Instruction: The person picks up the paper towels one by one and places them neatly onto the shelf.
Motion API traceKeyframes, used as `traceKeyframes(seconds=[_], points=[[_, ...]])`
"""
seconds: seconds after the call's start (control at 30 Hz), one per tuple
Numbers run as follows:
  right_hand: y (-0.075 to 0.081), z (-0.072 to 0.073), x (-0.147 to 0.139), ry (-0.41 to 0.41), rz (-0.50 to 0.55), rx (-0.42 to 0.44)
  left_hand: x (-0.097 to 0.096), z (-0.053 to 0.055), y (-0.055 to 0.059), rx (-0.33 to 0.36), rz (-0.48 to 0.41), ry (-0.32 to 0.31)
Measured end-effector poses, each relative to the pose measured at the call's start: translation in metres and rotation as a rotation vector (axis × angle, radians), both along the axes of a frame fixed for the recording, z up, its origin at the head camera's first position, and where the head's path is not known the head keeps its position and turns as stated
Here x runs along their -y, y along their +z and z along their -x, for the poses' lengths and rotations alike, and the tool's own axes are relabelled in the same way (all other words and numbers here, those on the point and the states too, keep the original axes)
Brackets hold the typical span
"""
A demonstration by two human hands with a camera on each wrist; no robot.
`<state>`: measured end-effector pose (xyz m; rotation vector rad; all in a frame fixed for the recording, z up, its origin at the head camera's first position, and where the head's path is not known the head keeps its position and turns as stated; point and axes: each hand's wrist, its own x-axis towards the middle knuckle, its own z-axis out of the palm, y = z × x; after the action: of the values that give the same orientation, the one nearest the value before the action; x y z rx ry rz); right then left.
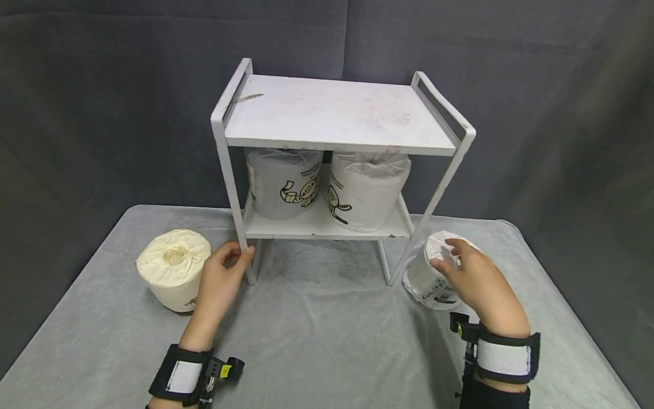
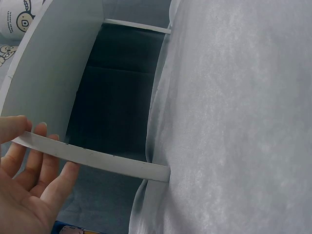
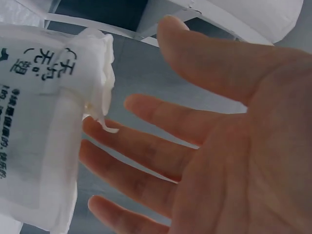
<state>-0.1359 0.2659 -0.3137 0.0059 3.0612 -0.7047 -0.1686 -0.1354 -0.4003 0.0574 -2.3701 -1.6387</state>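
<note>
A white two-tier shelf (image 1: 342, 116) stands on the cloth-covered table. My left hand (image 1: 223, 278) holds its front left leg (image 2: 97, 158), thumb on one side and fingers on the other in the left wrist view. At the right, a wrapped toilet roll (image 1: 434, 278) leans on the table beside the shelf's front right leg. Over its upper end is my right hand (image 1: 482, 284). In the right wrist view the fingers (image 3: 146, 151) are spread and extended, fingertips right at the crumpled end of the wrapper (image 3: 100, 73). The thumb stands apart from the roll.
Two wrapped toilet rolls, one at the left (image 1: 283, 184) and one at the right (image 1: 369, 193), stand on the lower tier (image 1: 306, 228). A yellowish wrapped roll (image 1: 176, 264) sits left of my left hand. A dark curtain (image 1: 102, 113) hangs behind the table (image 1: 327, 341).
</note>
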Motion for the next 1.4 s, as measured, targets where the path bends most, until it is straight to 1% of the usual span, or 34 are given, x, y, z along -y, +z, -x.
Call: traceKeyframes(seconds=[0.17,0.43,0.67,0.87,1.13,1.4], points=[[-0.003,0.001,0.001,0.000,0.000,0.020,0.000,0.000,-0.001,-0.004,-0.004,-0.003],[-0.006,0.003,0.004,-0.005,-0.056,0.016,0.000,0.000,-0.001,0.005,-0.001,-0.003],[-0.009,0.005,0.007,-0.023,-0.121,-0.013,0.000,-0.001,0.001,0.010,0.001,0.000],[-0.013,0.008,0.008,-0.036,-0.131,-0.007,-0.001,0.000,0.001,0.005,-0.001,-0.002],[-0.019,0.012,0.012,-0.045,-0.166,-0.052,0.000,0.001,0.000,-0.006,0.007,0.002],[-0.021,0.014,0.012,-0.064,-0.166,-0.071,0.000,0.000,-0.001,-0.011,0.015,0.001]])
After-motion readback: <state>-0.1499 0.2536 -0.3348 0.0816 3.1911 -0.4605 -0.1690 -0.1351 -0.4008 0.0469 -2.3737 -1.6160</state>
